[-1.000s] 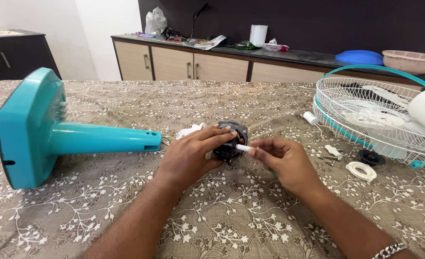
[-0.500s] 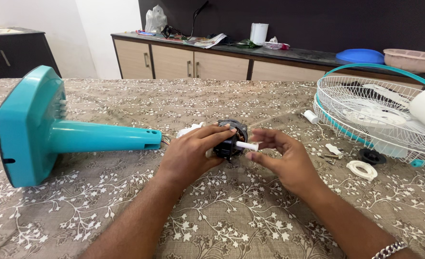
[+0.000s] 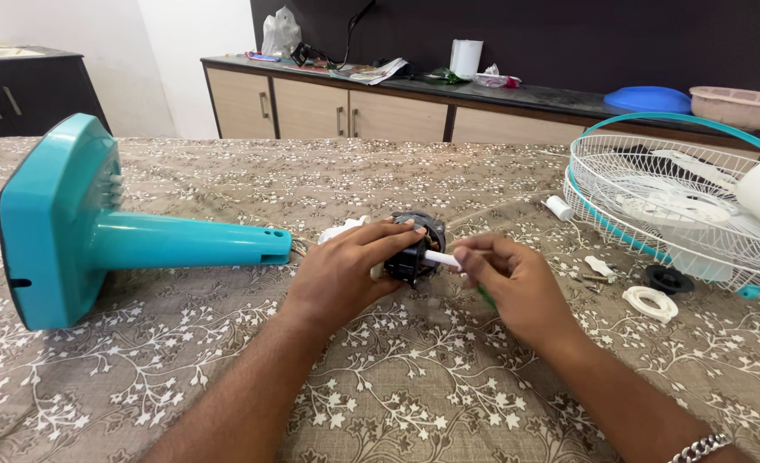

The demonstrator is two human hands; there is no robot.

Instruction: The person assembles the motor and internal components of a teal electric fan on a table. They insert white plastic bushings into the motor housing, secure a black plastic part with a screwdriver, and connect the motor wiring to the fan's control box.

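Between both hands, black fan motor (image 3: 416, 247), left hand (image 3: 345, 274) gripping it, right hand (image 3: 510, 283) pinching its white shaft (image 3: 441, 257)

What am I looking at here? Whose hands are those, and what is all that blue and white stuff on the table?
This picture comes from a camera worn on a person's head, so you look down at that person's own two hands. The left hand grips a small black fan motor. The right hand pinches a thin white stick that pokes into the motor. They work on a table with a flowery brown cloth. On the left lies a turquoise fan stand, tipped on its side. On the right sits a white wire fan guard, with a white ring and a black cap beside it.
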